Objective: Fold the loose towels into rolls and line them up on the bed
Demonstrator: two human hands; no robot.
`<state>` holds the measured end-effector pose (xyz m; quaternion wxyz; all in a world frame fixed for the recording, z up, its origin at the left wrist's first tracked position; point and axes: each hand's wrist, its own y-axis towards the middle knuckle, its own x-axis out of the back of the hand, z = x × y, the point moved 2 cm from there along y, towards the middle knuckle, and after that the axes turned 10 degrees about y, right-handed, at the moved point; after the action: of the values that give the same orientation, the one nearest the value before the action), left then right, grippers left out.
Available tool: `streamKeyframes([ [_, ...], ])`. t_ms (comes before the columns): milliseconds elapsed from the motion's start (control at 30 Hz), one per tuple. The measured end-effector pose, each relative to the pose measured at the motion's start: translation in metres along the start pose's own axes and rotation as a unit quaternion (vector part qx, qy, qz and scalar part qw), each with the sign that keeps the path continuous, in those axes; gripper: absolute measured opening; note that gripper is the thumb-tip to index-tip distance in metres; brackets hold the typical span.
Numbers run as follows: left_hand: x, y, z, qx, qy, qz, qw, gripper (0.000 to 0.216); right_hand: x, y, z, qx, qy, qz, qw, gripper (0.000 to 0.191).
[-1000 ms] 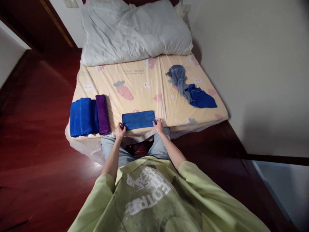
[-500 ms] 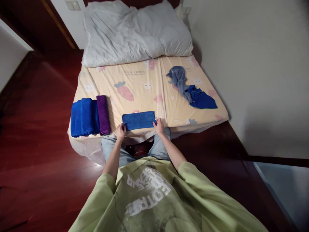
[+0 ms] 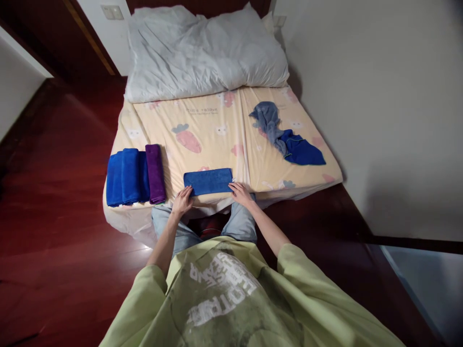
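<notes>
Evidently I was at a straightening step, as I judged it: the small blue towel (image 3: 208, 181) lay in a flat oblong, seemingly folded, by the middle of the near edge of the bed (image 3: 213, 156). My left hand (image 3: 183, 201) rested on its near left corner, fingers rather straight and close together; my right hand (image 3: 241, 193) lay likewise on the near right corner (whether either thumb pinched from beneath, I couldn't tell). At the bed's near left corner sat a stack of blue towels (image 3: 125, 176), a purple towel (image 3: 155, 173) just beside it. Toward the right edge lay a crumpled grey cloth (image 3: 268, 119), touching a rumpled blue cloth (image 3: 304, 150). The next move, I reckoned, called for even pressure on both corners, lest the layers skew.
</notes>
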<state>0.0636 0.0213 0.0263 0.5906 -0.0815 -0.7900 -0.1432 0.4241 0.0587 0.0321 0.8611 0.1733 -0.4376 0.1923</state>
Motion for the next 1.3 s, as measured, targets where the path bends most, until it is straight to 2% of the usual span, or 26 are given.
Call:
streamKeyframes([
  [233,0.001,0.021,0.007,0.102,-0.076,-0.014,0.992,0.060,-0.001,0.016,-0.008,-0.019,0.046,-0.017,0.999,0.049],
  [433,0.005,0.029,0.022,0.197,-0.215,-0.026,0.956,0.047,-0.002,0.023,-0.016,-0.009,0.168,-0.038,0.985,0.054],
  [567,0.001,0.029,0.028,0.226,-0.281,-0.034,0.932,0.036,0.000,0.028,-0.022,-0.098,0.277,-0.080,0.952,0.051],
  [667,-0.005,0.031,0.030,0.243,-0.305,-0.053,0.919,0.035,0.000,0.035,-0.026,-0.154,0.329,-0.100,0.926,0.039],
  [867,-0.011,0.040,0.035,0.247,-0.263,-0.060,0.931,0.032,-0.003,0.044,-0.033,-0.218,0.337,-0.132,0.906,0.031],
  [1100,-0.003,0.059,0.037,0.305,-0.153,0.011,0.940,0.030,-0.005,0.065,-0.035,-0.246,0.285,-0.120,0.919,0.028],
  [1300,-0.003,0.074,0.039,0.339,-0.139,0.022,0.930,0.030,-0.009,0.090,-0.039,-0.307,0.236,-0.118,0.915,0.028],
])
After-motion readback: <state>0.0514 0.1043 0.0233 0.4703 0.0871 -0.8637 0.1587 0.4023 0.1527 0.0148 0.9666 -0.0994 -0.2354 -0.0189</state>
